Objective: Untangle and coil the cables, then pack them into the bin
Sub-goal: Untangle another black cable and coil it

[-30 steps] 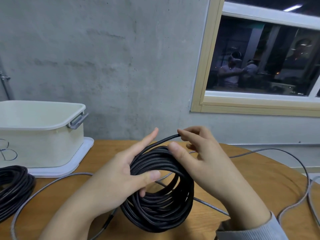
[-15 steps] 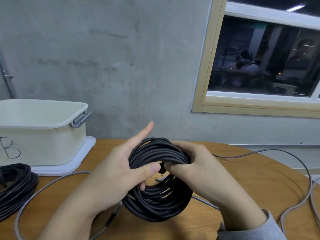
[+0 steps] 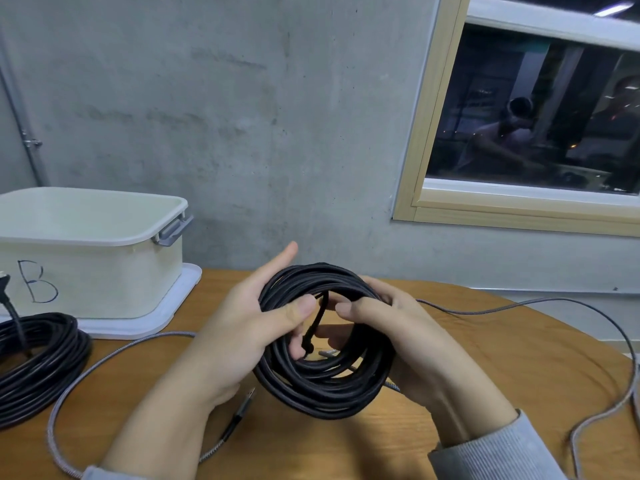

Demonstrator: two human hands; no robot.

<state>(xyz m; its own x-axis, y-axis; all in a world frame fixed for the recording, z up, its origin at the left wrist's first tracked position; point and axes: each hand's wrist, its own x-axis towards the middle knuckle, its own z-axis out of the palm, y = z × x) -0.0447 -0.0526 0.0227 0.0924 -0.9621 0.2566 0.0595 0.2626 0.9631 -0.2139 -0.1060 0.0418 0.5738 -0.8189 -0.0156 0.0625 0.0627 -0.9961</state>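
A thick coil of black cable (image 3: 322, 389) stands upright above the wooden table (image 3: 485, 358), held between both hands. My left hand (image 3: 242, 323) grips its left side, thumb across the front strands and index finger pointing up. My right hand (image 3: 405, 327) grips the right side, fingers curled through the coil's opening. The cable's loose end (image 3: 313, 327) hangs down inside the ring. The cream bin (image 3: 104, 265), marked "B", stands at the back left on its white lid.
A second black coil (image 3: 38, 362) lies at the left edge of the table. A grey braided cable (image 3: 519, 304) runs loose across the table behind and to the right, its USB plug (image 3: 242, 407) lying under my left wrist. A concrete wall and a window are behind.
My right hand left the top strand and closed on the coil's right side. The cable's end now hangs through the coil's opening. The view has tilted slightly.
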